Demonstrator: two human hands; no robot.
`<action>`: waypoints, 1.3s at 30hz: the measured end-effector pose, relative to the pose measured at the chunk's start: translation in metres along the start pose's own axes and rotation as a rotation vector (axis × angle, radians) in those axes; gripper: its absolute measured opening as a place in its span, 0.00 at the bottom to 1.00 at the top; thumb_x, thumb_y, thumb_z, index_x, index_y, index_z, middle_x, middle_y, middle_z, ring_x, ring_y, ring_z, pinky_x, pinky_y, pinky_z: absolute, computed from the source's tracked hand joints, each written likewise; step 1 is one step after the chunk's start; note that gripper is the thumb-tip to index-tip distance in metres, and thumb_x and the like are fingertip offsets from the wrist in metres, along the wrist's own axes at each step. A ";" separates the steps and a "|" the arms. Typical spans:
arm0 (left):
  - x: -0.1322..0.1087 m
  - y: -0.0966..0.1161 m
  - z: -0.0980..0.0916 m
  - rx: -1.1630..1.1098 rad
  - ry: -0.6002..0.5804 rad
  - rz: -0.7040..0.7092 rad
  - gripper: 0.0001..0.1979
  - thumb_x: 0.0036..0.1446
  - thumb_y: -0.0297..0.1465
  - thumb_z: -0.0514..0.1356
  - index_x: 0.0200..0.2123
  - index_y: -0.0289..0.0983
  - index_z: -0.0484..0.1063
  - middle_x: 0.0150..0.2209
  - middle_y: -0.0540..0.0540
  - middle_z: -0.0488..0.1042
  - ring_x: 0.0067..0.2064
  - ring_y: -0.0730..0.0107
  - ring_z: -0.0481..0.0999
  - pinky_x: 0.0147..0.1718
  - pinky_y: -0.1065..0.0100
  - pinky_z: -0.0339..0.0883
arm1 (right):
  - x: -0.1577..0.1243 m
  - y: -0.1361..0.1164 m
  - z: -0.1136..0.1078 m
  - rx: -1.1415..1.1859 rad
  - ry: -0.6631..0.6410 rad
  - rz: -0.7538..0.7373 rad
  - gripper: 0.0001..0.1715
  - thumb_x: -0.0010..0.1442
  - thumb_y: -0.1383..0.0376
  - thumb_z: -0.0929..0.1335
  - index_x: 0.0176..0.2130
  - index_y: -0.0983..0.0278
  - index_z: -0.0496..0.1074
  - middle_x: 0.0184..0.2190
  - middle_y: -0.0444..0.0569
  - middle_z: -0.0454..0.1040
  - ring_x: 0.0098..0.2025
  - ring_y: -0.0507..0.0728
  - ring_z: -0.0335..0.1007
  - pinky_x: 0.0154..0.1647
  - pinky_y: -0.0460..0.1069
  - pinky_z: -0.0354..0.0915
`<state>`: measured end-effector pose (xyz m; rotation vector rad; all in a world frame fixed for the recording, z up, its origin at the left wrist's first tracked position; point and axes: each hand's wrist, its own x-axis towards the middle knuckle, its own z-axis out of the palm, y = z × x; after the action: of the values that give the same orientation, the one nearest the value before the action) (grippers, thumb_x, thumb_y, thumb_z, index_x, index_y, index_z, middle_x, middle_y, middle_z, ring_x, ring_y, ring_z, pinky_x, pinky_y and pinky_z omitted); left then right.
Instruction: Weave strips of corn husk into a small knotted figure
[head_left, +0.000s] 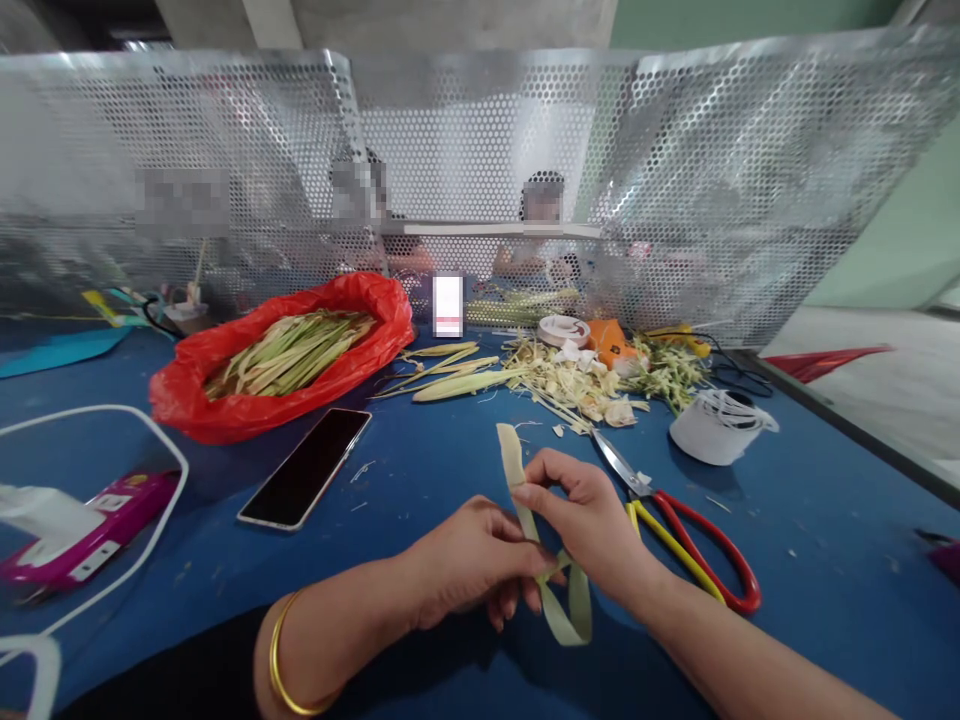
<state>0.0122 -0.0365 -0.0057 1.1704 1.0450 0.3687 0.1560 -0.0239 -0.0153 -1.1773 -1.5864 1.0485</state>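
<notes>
Between my two hands is a pale green flat leaf strip (568,612), bent into a loop at its lower end while its other end sticks up past my fingers. My left hand (480,560) is closed on the strip near the loop, thumb on top. My right hand (581,515) pinches the upper stretch of the same strip between thumb and fingers. Just right of my right hand lie scissors (679,530) with red and yellow handles, blades pointing away from me.
A red plastic bag (281,415) of long leaves stands back left, with a phone (307,468) before it. Plant scraps (574,385) lie ahead. A white roll (712,430) sits right, a purple power strip (112,520) left. A perforated metal screen (480,130) closes the back; people sit behind.
</notes>
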 end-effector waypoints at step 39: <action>0.003 0.012 -0.018 -0.573 0.349 0.366 0.15 0.38 0.31 0.73 0.33 0.33 0.79 0.28 0.45 0.78 0.34 0.67 0.75 0.38 0.69 0.66 | -0.009 0.001 0.009 -0.044 -0.113 -0.145 0.19 0.62 0.60 0.64 0.21 0.62 0.60 0.26 0.44 0.66 0.31 0.54 0.62 0.34 0.46 0.59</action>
<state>0.0016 -0.0194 0.0031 0.7811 0.9260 1.1155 0.1497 -0.0335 -0.0202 -1.0298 -1.7628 1.0045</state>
